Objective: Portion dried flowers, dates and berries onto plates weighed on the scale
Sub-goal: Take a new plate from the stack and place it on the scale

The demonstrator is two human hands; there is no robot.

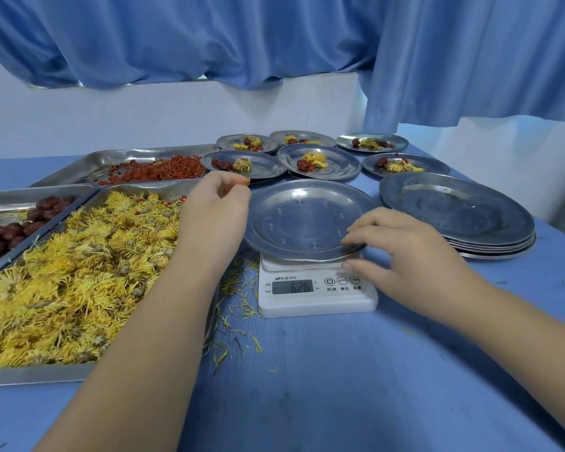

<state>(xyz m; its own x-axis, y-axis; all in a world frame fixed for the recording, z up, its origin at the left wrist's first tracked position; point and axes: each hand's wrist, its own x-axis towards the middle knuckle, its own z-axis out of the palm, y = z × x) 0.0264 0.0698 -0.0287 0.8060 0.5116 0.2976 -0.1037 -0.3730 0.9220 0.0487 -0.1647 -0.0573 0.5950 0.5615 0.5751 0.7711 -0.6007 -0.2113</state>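
Observation:
An empty steel plate [307, 216] sits on the white digital scale [317, 301], whose display shows digits. My right hand [405, 246] holds the plate's near right rim, fingers on top and thumb below by the scale's buttons. My left hand [219, 207] hovers at the plate's left edge, its curled fingertips pinching a small orange-red berry [246, 181]. On the left stand a tray of yellow dried flowers [79, 272], a tray of red berries [154, 171] and a tray of dark dates [10, 230].
Several filled plates [320, 161] with flowers, dates and berries sit behind the scale. A stack of empty plates [457, 210] is at the right. Loose petals [238, 298] lie on the blue table left of the scale. Blue curtains [274, 37] hang behind.

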